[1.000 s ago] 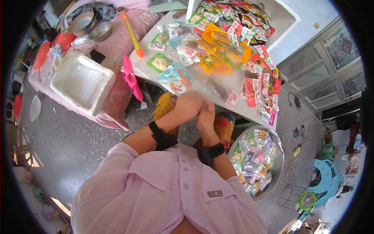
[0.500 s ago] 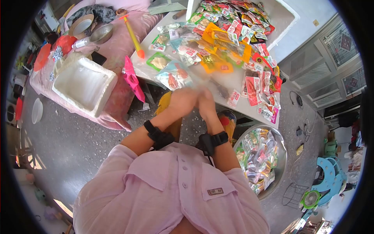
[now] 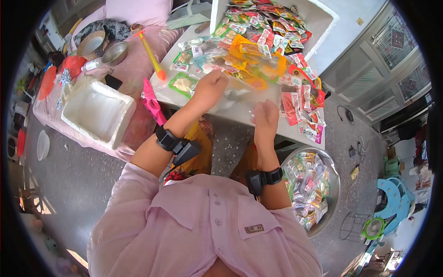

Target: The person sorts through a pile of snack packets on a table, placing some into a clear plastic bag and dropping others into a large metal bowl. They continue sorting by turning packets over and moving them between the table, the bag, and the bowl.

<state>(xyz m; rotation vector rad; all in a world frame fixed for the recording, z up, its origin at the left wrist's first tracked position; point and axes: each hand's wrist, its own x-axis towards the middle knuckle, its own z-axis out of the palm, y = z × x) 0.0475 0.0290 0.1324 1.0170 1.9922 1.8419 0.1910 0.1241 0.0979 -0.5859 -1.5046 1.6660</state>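
My left hand [image 3: 210, 87] is closed in a fist over the near part of the white table [image 3: 240, 117]. My right hand [image 3: 266, 121] is at the table's front edge, fingers curled. A clear plastic bag [image 3: 240, 98] stretches between the two hands, each gripping one side; it is blurred and its contents are hard to make out. Several colourful snack packets [image 3: 258, 55] cover the table just beyond the hands. A green-edged packet [image 3: 183, 84] lies left of my left hand. Both wrists wear black bands.
A metal basin [image 3: 333, 184] full of packets sits on the floor at my right. A white foam box [image 3: 99, 111] rests on a pink-covered surface at left, with a pink toy [image 3: 151, 100], a yellow stick [image 3: 150, 50] and a metal bowl [image 3: 114, 51] nearby. Another foam box [image 3: 325, 23] holds packets at the back.
My hands were pressed together near my chest below the table edge. They have moved up to the table and spread apart, with the clear bag now stretched between them.
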